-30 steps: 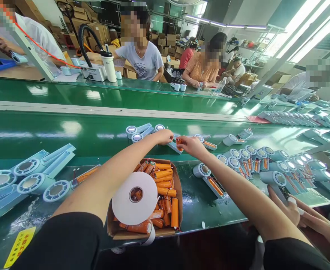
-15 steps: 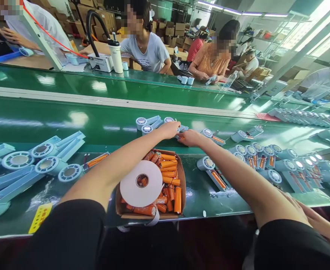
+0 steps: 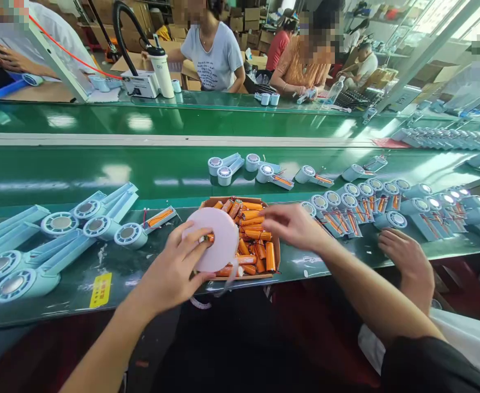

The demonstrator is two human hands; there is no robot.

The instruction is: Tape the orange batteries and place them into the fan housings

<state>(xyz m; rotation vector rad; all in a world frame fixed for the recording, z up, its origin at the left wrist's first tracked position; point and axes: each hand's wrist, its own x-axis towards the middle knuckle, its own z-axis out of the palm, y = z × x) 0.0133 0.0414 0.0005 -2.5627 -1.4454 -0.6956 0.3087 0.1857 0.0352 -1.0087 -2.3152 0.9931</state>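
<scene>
My left hand (image 3: 178, 265) grips a white roll of tape (image 3: 217, 248), fingers across its face near the core and thumb at its lower edge. A loose tail of tape hangs from the roll. Under and behind it, a cardboard box (image 3: 278, 245) holds many orange battery packs (image 3: 260, 234) with thin wires. My right hand (image 3: 295, 228) hovers at the box's right side, fingers bent and slightly apart over the packs, with nothing visible in them. Beyond the box, light-blue housings with round heads (image 3: 265, 172) lie on the green belt, some with orange packs in their handles.
More blue housings (image 3: 60, 224) lie at left beside a yellow label (image 3: 101, 290). Rows of housings with packs (image 3: 348, 202) fill the right side. Another person's hand (image 3: 407, 256) rests at the bench edge on the right. Co-workers sit across the green belt (image 3: 60, 164).
Both hands have come back from a housing on the belt, which now lies there with an orange pack. My left hand has taken hold of the tape roll; my right has moved over the box.
</scene>
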